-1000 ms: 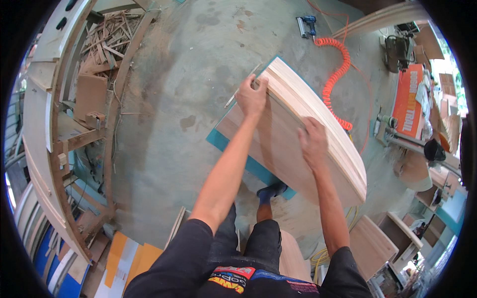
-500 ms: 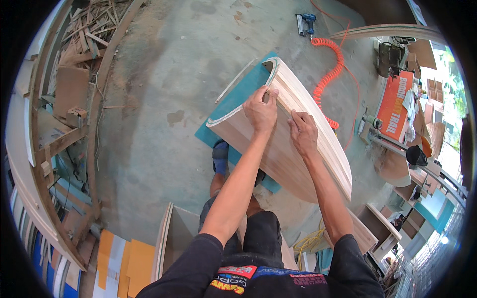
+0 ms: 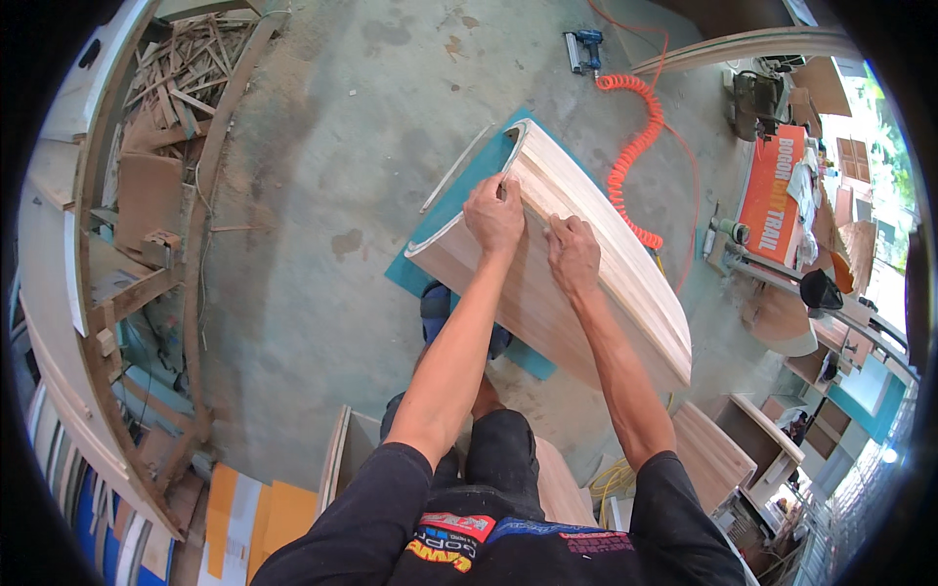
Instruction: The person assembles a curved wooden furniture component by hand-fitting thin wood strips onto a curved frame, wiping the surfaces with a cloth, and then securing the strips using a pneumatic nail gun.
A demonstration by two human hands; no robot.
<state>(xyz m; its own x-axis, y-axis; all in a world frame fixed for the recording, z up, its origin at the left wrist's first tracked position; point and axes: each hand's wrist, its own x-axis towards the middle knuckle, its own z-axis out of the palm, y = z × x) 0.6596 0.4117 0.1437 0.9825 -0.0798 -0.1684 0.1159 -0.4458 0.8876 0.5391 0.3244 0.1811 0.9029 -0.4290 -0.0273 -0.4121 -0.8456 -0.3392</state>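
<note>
A workshop with a grey, stained concrete floor (image 3: 322, 195), seen from above: at the left, a wooden frame (image 3: 192, 293) borders a heap of scrap sticks (image 3: 191, 83); at the upper right lie a blue nail gun (image 3: 589, 49) and its orange coiled hose (image 3: 635, 146), with an orange banner (image 3: 770, 190) farther right. The curved wooden panel (image 3: 567, 181) stands in front of the person, above a teal sheet (image 3: 486, 164) on the floor. It is pale and finely streaked lengthwise, bent along a long ridge, with a thin edge showing at its far end. The left hand (image 3: 494, 213) and right hand (image 3: 574, 254) meet this ridge side by side — fingers curled on both, though whether either pinches anything cannot be told.
</note>
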